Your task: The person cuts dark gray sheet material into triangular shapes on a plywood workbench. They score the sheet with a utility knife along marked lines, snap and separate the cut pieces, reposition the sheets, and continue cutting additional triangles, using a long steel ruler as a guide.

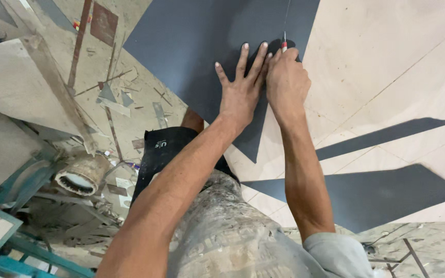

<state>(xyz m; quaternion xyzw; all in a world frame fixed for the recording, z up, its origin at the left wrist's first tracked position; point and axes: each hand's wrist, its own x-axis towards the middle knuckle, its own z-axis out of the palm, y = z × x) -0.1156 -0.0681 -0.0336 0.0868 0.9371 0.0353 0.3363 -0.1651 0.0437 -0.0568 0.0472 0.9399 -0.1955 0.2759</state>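
On the pale plywood board (387, 62), toward its upper middle, lies a large dark grey laminate sheet (191, 46), and both hands work at a point near that sheet's right edge. The right hand (287, 82) is curled tight around a thin scoring tool with a red collar (284, 46), fingers together and clamped on it, the tip pressed down onto the sheet where a fine scored line (286, 15) runs away toward the board's far edge. This grip looks chosen for pressure and for keeping the tip on that line. The left hand (240, 85) lies flat on the sheet just beside the right, touching it, with fingers spread wide and straight; spread so, the palm likely pins the thin sheet so it cannot slide or lift beside the tool.

Nearer the person, the big sheet narrows to a point. Two more dark grey pieces rest on the board's right side: a narrow strip (382, 135) and a broad wedge-shaped offcut (366, 198) close to the near edge, both well apart from the hands.

Beyond the board's left edge the floor is littered with scraps (114, 98). A round, dusty can (81, 175) lies on its side there, near a blue-green metal frame (16, 180).
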